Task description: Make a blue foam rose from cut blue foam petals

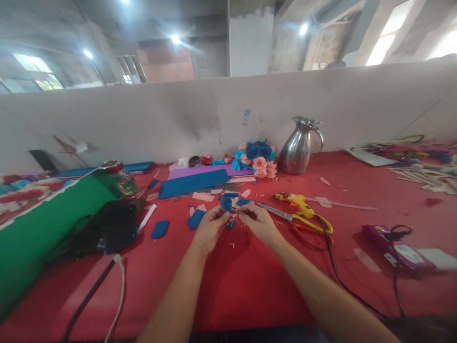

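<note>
My left hand [211, 226] pinches a dark blue paper petal [226, 205] between thumb and fingertips. Close beside it, my right hand [260, 223] has its thumb and fingertips pressed together by another blue petal piece [243, 202]; exactly what these fingers grip is too small to make out. Cut blue petals [196, 219] lie just left of my left hand, and one more blue petal [159, 229] rests farther left. Scissors [312, 222] with yellow and red handles lie right of my right hand, with a yellow glue gun [303, 206] against them.
Behind my hands are a blue paper strip [193, 184], a bunch of paper flowers [260, 157] and a steel jug [297, 147]. A green box [46, 228] and a glass jar [123, 178] stand left. A purple power strip [400, 247] and cords lie right.
</note>
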`<state>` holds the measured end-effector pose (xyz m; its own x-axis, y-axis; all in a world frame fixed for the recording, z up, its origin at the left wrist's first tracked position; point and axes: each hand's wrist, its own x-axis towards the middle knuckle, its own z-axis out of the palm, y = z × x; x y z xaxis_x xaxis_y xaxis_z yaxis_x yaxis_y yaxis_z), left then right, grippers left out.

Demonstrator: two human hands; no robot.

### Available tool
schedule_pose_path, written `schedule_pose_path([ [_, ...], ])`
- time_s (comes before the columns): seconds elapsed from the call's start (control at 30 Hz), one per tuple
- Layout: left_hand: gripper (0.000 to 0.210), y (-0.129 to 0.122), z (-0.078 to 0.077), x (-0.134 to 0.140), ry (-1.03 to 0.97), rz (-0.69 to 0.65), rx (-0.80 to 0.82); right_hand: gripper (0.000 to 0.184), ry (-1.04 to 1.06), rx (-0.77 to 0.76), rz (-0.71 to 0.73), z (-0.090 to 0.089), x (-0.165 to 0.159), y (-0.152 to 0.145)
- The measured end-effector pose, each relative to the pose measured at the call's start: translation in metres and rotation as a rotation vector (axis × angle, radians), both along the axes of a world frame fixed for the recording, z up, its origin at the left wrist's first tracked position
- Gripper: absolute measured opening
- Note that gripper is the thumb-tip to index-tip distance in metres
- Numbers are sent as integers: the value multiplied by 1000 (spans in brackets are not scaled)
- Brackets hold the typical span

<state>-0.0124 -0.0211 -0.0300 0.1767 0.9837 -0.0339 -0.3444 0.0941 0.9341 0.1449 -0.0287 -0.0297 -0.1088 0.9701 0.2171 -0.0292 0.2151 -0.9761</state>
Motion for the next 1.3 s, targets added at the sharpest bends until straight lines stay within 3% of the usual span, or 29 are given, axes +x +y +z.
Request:
schedule_pose_path([
  [0.17, 28, -1, -1, -1, 57, -1, 23, 14, 115, -21, -26, 10, 5, -5],
  [0.37, 26, -2, 3, 1, 189, 5, 76, 39, 117, 4, -71, 12, 3, -6],
  [0.5, 22, -2, 4, 3, 268, 40, 116, 30, 149, 41, -92, 13, 3, -6],
  [0.77, 18, -1, 3, 4, 366, 39, 155, 32, 91, -10, -57, 15, 6, -6],
  [1.3, 15, 5, -8, 3, 399, 87, 195, 23, -43, 14, -109, 11, 7, -2],
])
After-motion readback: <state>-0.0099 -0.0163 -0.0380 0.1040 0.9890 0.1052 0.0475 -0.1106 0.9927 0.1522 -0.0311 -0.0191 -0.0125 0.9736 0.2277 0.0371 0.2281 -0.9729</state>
